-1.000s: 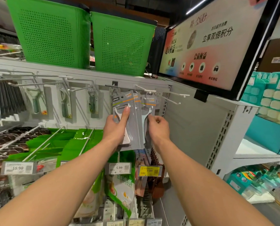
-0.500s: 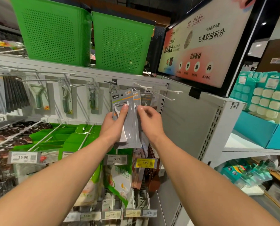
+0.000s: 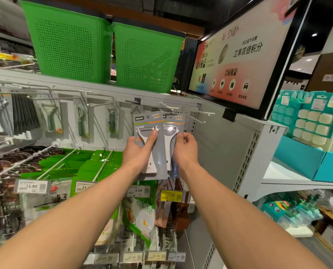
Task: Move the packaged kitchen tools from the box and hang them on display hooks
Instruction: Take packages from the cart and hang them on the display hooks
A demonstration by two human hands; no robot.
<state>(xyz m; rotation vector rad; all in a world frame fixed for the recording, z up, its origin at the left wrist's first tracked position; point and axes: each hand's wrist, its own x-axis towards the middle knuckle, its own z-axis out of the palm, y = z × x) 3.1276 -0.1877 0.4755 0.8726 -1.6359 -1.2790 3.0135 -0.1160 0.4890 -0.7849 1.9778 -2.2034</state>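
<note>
- The green baskets [image 3: 111, 53] stand on the shelf above the black hook [image 3: 132, 101], clear of the work.
- The front peeler pack [image 3: 148, 123] hangs just below the black hook. The left hand [image 3: 137, 154] grips it, thumb across its face and fingers behind.
- The second peeler pack [image 3: 174, 121] is below and right of the black hook, pinched at its edge by the right hand [image 3: 186, 150].
- The white hooks [image 3: 168, 106] right of the black hook look bare. Best to raise one pack at a time, square its top to a hook tip, then slide it back.

left grip [image 3: 136, 154]: bare hand | right grip [image 3: 185, 150]: bare hand | forearms [image 3: 80, 214]: bare to frame edge
</note>
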